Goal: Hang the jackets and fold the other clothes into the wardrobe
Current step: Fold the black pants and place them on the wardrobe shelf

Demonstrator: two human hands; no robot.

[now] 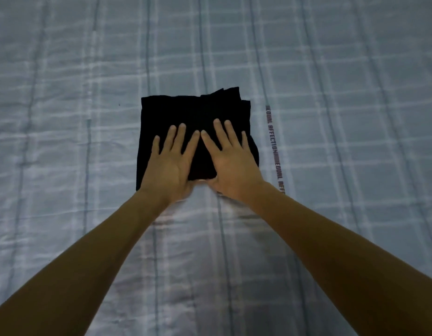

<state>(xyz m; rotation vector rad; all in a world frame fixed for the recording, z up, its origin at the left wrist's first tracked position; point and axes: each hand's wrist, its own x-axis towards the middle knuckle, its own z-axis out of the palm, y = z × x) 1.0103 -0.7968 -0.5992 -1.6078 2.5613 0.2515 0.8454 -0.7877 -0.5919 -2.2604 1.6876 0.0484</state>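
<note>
1. Grey checked bedsheet [190, 258] is lying lowest; left hand [170, 163] and right hand [230, 161] are pressing flat, fingers spread.
2. Folded black garment [198, 110], mid-frame beneath them, is seeming soft, floppy.
3. Far layers are fanning loose; lifting from underneath is looking wise.

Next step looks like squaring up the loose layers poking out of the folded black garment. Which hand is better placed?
Right hand, probably: the uneven layers poke out at the far right corner of the garment, just beyond its fingertips. The left hand lies farther away.
</note>
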